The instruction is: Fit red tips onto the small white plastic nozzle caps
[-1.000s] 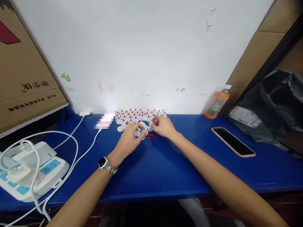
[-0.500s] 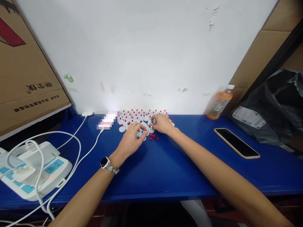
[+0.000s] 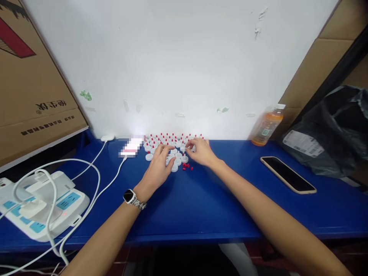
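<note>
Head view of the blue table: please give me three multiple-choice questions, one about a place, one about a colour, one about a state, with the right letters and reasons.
1. Where does the dark phone lie on the blue table?
A. right of both hands
B. on the power strip
C. between the hands

2. What colour are the small loose pieces near the white caps?
A. green
B. red
C. yellow

3. How does the orange drink bottle stand?
A. lying flat
B. upside down
C. upright by the wall

Answers:
1 A, the phone is far to the right of the right hand.
2 B, they show bright red beside the left hand.
3 C, its white lid is on top, next to the white wall.
</note>
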Motion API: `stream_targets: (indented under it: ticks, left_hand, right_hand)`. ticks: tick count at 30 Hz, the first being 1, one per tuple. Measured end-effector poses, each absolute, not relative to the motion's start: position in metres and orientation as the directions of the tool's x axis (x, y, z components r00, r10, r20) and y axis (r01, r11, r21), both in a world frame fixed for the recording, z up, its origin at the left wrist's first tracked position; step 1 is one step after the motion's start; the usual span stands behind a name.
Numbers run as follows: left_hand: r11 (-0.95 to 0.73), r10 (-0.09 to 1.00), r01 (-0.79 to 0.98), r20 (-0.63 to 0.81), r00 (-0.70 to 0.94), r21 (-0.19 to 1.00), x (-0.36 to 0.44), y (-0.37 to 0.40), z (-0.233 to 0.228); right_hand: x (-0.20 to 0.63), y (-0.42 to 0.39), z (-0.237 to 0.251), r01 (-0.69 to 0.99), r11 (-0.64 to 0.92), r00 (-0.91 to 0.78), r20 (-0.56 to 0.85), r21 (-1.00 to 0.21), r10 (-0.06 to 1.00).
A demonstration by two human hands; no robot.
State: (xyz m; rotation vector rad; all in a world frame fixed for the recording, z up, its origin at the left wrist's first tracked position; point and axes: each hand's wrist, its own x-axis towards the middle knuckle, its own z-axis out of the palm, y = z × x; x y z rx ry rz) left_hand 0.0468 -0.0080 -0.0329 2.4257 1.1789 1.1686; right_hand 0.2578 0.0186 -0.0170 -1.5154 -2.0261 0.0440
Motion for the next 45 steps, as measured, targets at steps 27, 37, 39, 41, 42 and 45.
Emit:
stream_targets:
  ticks: [27, 37, 39, 41, 42, 45]
  left_hand:
    - [-0.807, 0.57, 0.513, 0.607, 0.553, 0.291, 0.05, -0.023, -0.018]
    - [-0.752, 0.643, 0.542, 0.601, 0.475, 0.376, 0.044, -0.017, -0.024]
    - [-0.757, 0.634, 0.55, 0.6, 0.488, 0.353, 0.044, -0.017, -0.023]
    - [-0.77, 0.609, 0.561, 0.609, 0.508, 0.302, 0.045, -0.019, -0.021]
    - [-0.776, 0.594, 0.568, 0.616, 0.516, 0.273, 0.046, -0.019, -0.02]
    - [-0.782, 0.565, 0.587, 0.636, 0.525, 0.21, 0.046, -0.021, -0.018]
  right_hand:
    - [0.258, -0.01, 0.004, 0.486, 0.473, -0.444, 0.259, -0.735, 0.858]
    - [0.25, -0.028, -0.007, 0.289, 0.459, -0.439, 0.309, -0.84, 0.844]
    - [0.245, -0.026, -0.012, 0.328, 0.516, -0.384, 0.388, -0.791, 0.838]
    - [0.241, -0.022, -0.016, 0.31, 0.513, -0.35, 0.406, -0.8, 0.844]
    - [0.239, -0.02, -0.019, 0.292, 0.487, -0.339, 0.388, -0.823, 0.857]
    - [0.236, -0.015, -0.022, 0.238, 0.382, -0.303, 0.306, -0.893, 0.903]
